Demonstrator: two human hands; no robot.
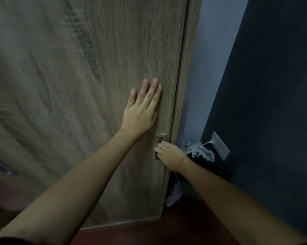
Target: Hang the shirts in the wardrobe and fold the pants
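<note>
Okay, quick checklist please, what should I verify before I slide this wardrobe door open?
1. Right hand on the metal recessed handle: ok, fingers reach into it.
2. Left hand braced: ok, palm flat on the wardrobe door above the handle.
3. Door state: ok, it looks closed against the frame.
4. Path beside the door: not ok, a pile of clothes and bags sits in the gap by the dark wall.
5. Shirts or hangers ready: cannot tell, none in view.
6. Inside the wardrobe: cannot tell, hidden behind the door.
</note>
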